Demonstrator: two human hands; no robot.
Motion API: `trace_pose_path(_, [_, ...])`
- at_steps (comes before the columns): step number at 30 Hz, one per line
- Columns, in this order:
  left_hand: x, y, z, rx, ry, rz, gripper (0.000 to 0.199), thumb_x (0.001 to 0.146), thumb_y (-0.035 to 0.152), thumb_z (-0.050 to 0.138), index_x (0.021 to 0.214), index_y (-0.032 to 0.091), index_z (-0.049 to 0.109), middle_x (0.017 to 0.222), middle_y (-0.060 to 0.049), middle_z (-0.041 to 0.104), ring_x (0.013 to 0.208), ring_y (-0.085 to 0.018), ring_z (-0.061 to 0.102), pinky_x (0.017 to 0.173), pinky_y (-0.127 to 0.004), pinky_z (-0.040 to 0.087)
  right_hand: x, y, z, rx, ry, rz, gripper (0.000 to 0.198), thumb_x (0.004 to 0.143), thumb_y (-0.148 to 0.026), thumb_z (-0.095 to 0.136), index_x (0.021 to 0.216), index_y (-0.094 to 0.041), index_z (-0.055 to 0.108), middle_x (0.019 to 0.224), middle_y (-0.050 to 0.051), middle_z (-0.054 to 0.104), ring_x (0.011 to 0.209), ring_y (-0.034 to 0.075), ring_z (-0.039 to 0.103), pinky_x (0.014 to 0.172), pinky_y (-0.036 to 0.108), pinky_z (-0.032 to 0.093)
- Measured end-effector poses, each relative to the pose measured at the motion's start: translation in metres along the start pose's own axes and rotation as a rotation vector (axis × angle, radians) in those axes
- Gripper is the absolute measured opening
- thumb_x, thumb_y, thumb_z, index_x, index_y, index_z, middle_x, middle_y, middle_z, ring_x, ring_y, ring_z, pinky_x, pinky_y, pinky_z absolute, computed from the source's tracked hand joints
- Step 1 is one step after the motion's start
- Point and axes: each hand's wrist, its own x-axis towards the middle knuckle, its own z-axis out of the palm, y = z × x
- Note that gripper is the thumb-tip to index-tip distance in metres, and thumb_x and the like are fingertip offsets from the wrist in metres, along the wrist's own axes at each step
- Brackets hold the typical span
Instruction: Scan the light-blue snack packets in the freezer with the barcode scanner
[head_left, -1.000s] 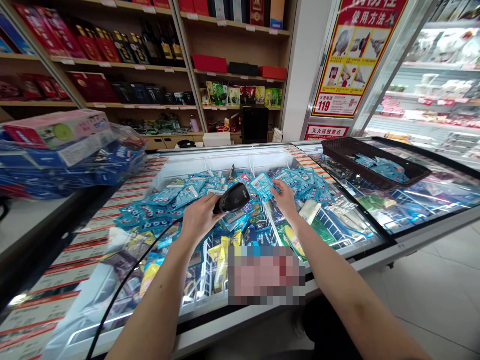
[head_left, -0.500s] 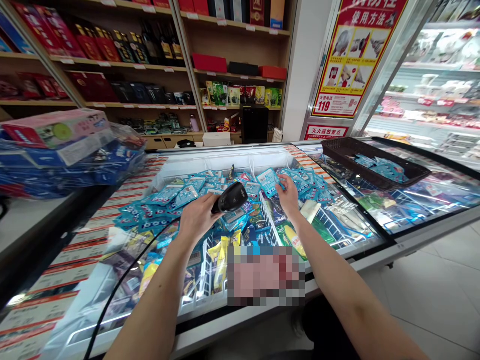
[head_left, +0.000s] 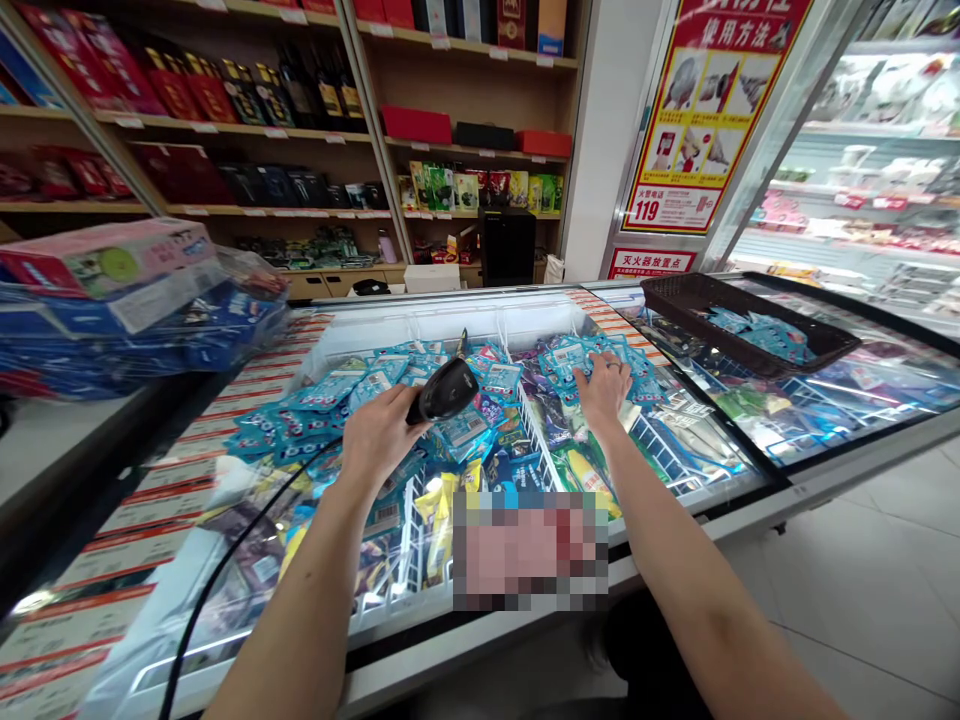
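Note:
My left hand (head_left: 379, 430) is closed round the handle of a black corded barcode scanner (head_left: 448, 388), its head pointing right over the freezer. Under it lies a wide pile of small blue packets (head_left: 322, 390) on the glass. My right hand (head_left: 606, 390) is on a second pile of blue packets (head_left: 637, 355) to the right, thumb and fingers apart, fingertips touching the packets. One blue packet (head_left: 564, 357) with a white barcode label lies just left of those fingers. The fingers partly cover the packets beneath.
Yellow-wrapped ice creams (head_left: 442, 510) and white wire dividers (head_left: 532, 430) show in the chest freezer. A dark brown basket (head_left: 832, 352) with blue packets stands right. Plastic-wrapped boxes (head_left: 135, 310) sit left. The scanner's black cable (head_left: 225, 560) runs past my left forearm.
My right hand has moved right, from holding up a blue packet to resting on the right pile, its fingers now apart. The scanner has shifted slightly left and stays in my left hand.

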Motion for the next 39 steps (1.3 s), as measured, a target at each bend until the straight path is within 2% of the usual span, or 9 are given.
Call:
trace_pose_path(6, [0.000, -0.001, 0.000, -0.003, -0.022, -0.015, 0.033, 0.081, 0.038, 0.054, 0.110, 0.023, 0.057, 0.101, -0.006, 0.065, 0.092, -0.025, 0.061, 0.060, -0.030, 0.038, -0.008, -0.013, -0.005, -0.087, -0.085, -0.235, 0.028, 0.089, -0.033, 0.046, 0.109, -0.025, 0.063, 0.123, 0.009, 0.055, 0.111, 0.028, 0.041, 0.092, 0.045, 0.028])
trace_pose_path(10, [0.000, -0.003, 0.000, 0.007, -0.038, -0.029, 0.036, 0.082, 0.042, 0.051, 0.112, 0.023, 0.056, 0.101, -0.006, 0.065, 0.092, -0.025, 0.061, 0.061, -0.030, 0.039, -0.009, -0.014, 0.002, -0.129, -0.146, -0.294, 0.024, 0.088, -0.033, 0.049, 0.104, -0.024, 0.065, 0.120, 0.008, 0.058, 0.111, 0.027, 0.043, 0.097, 0.046, 0.025])
trace_pose_path(15, [-0.001, -0.006, 0.000, 0.014, -0.033, -0.046, 0.037, 0.082, 0.043, 0.051, 0.112, 0.024, 0.056, 0.101, -0.006, 0.065, 0.091, -0.025, 0.062, 0.063, -0.030, 0.039, -0.007, -0.012, 0.012, -0.149, -0.125, -0.298, 0.027, 0.090, -0.028, 0.045, 0.111, -0.023, 0.062, 0.126, 0.007, 0.057, 0.119, 0.026, 0.041, 0.107, 0.052, 0.011])
trace_pose_path(19, [-0.001, -0.007, 0.000, 0.019, -0.026, -0.052, 0.036, 0.082, 0.043, 0.051, 0.111, 0.024, 0.056, 0.102, -0.007, 0.065, 0.092, -0.025, 0.061, 0.064, -0.030, 0.040, -0.009, -0.017, 0.013, -0.059, -0.136, -0.410, 0.035, 0.092, -0.030, 0.042, 0.123, -0.022, 0.055, 0.133, 0.009, 0.052, 0.128, 0.027, 0.035, 0.110, 0.056, 0.005])
trace_pose_path(26, [-0.002, -0.006, -0.003, 0.002, -0.032, -0.057, 0.035, 0.081, 0.042, 0.053, 0.110, 0.023, 0.057, 0.101, -0.008, 0.065, 0.093, -0.025, 0.062, 0.064, -0.030, 0.042, -0.021, -0.033, 0.007, 0.128, -0.437, -0.781, 0.047, 0.090, -0.036, 0.048, 0.137, -0.030, 0.040, 0.141, 0.002, 0.044, 0.133, 0.023, 0.034, 0.113, 0.052, 0.011])
trace_pose_path(29, [-0.002, -0.006, -0.003, 0.010, -0.040, -0.055, 0.036, 0.081, 0.042, 0.052, 0.111, 0.023, 0.056, 0.102, -0.008, 0.065, 0.093, -0.025, 0.062, 0.063, -0.030, 0.041, -0.024, -0.034, 0.007, 0.194, -0.535, -0.896, 0.036, 0.091, -0.039, 0.047, 0.127, -0.034, 0.050, 0.136, -0.001, 0.050, 0.128, 0.021, 0.041, 0.113, 0.051, 0.013])
trace_pose_path(34, [-0.003, -0.007, -0.003, 0.030, -0.043, -0.037, 0.035, 0.082, 0.042, 0.051, 0.111, 0.023, 0.056, 0.103, -0.008, 0.065, 0.093, -0.025, 0.062, 0.062, -0.029, 0.041, -0.022, -0.035, 0.006, 0.242, -0.526, -0.814, 0.030, 0.092, -0.044, 0.042, 0.100, -0.022, 0.062, 0.110, 0.005, 0.063, 0.104, 0.018, 0.057, 0.101, 0.038, 0.036])
trace_pose_path(37, [-0.002, -0.007, -0.002, 0.029, -0.039, -0.029, 0.035, 0.081, 0.041, 0.053, 0.111, 0.023, 0.056, 0.103, -0.008, 0.065, 0.094, -0.025, 0.061, 0.062, -0.030, 0.041, -0.024, -0.036, 0.009, 0.205, -0.480, -0.711, 0.032, 0.093, -0.042, 0.040, 0.104, -0.019, 0.059, 0.104, 0.007, 0.061, 0.094, 0.018, 0.058, 0.087, 0.033, 0.043])
trace_pose_path(39, [-0.002, -0.006, -0.002, 0.026, -0.045, -0.033, 0.036, 0.081, 0.040, 0.053, 0.111, 0.023, 0.055, 0.103, -0.008, 0.065, 0.095, -0.025, 0.061, 0.063, -0.030, 0.041, -0.026, -0.037, 0.013, 0.166, -0.431, -0.665, 0.037, 0.092, -0.045, 0.041, 0.112, -0.018, 0.056, 0.111, 0.010, 0.058, 0.096, 0.020, 0.056, 0.086, 0.033, 0.043])
